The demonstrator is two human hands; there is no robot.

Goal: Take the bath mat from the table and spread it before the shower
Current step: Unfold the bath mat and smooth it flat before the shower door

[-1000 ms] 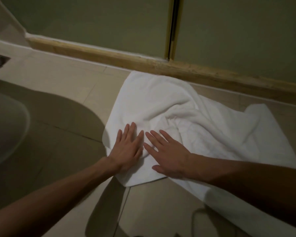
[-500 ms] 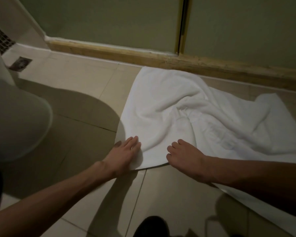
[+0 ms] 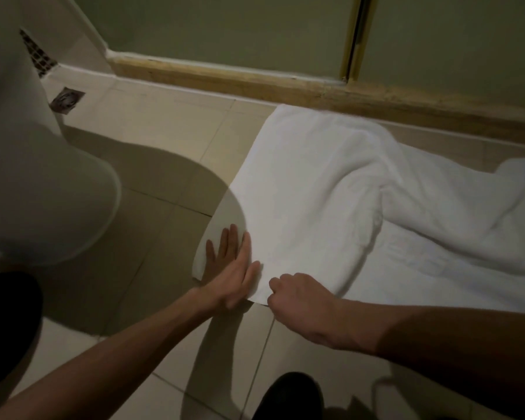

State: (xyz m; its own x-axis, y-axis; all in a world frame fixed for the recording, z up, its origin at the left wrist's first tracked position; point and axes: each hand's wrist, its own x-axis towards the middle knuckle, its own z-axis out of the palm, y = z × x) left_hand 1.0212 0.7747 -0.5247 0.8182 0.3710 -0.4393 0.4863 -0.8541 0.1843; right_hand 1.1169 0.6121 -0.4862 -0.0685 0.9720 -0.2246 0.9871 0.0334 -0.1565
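The bath mat [image 3: 300,192] lay on the tiled floor [image 3: 164,131] with its far edge close along the shower sill [image 3: 225,77], already off the surface it came from but not yet flat: the part nearer the sill's left end was smooth, while toward the sill's right end it rose in a thick, twisted ridge. The likely trouble was a pull on the hem farthest from the sill, which could drag the whole mat away from the sill across the smooth tile, or merely shift the ridge along instead of flattening it; too light a press at the corner would let that corner slide as well. The left hand [image 3: 228,268] lay flat, its fingers [image 3: 232,241] straight and together, pressing down the corner of the mat farthest from the sill. The right hand [image 3: 300,301] sat just beside it on the same hem, its fingers [image 3: 278,283] curled tight and apparently pinching the cloth's edge.
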